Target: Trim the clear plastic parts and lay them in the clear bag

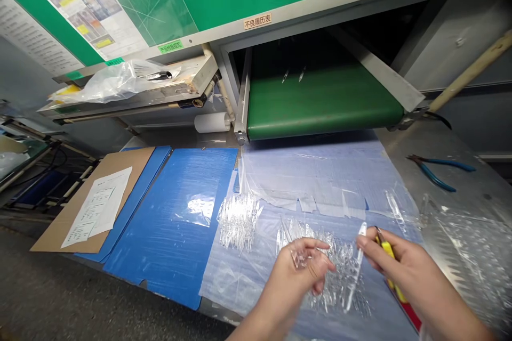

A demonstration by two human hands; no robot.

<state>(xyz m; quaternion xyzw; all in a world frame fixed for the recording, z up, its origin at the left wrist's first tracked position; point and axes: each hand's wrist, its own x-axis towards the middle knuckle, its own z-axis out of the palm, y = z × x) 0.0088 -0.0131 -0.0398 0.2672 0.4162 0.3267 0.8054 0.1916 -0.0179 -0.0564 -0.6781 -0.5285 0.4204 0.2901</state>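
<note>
My left hand (304,265) is curled around a small bunch of clear plastic pieces (298,256), fingers pinched on them. My right hand (400,266) grips a yellow-handled cutter (387,249) and pinches a long clear plastic part (359,256) between fingertips. Both hands hover over a loose heap of clear plastic parts (340,282) on a plastic sheet (320,181). To the left of the hands lies a neat pile of clear parts (239,221).
A green conveyor belt (320,101) ends just behind the sheet, with two clear parts on it. Blue corrugated boards (176,218) and cardboard with a paper form (98,208) lie left. Blue-handled pliers (438,170) rest on the metal table at right. A bagged shelf (120,82) stands upper left.
</note>
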